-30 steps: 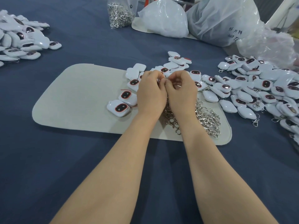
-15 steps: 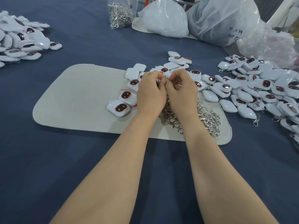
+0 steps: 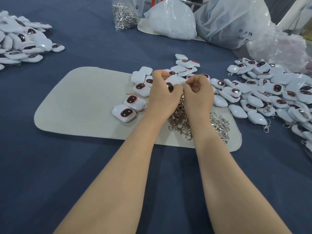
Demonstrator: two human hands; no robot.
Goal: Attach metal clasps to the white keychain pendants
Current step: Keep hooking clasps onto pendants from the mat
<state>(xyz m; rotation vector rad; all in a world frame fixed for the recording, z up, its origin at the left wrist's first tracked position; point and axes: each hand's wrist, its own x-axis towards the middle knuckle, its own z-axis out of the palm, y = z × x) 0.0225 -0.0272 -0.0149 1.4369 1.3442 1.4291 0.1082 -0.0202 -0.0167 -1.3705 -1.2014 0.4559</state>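
My left hand (image 3: pixel 163 97) grips a white keychain pendant (image 3: pixel 173 81) with a dark oval face, held above the beige felt mat (image 3: pixel 84 105). My right hand (image 3: pixel 198 95) sits right beside it with curled fingers pinching a small metal clasp (image 3: pixel 184 82) at the pendant's edge. The clasp is mostly hidden by the fingers. A heap of loose metal clasps (image 3: pixel 217 124) lies on the mat under both wrists. Loose pendants (image 3: pixel 125 113) lie on the mat just left of my left hand.
A large spread of white pendants (image 3: pixel 273 92), some with clasps, covers the blue cloth at right. Another pile of pendants (image 3: pixel 22 43) lies at far left. A clear bag of clasps (image 3: pixel 125 14) and plastic bags (image 3: pixel 231 22) stand at the back.
My hands have drawn slightly apart and the left hand has turned, so the pendant's white body and dark face now show between them.
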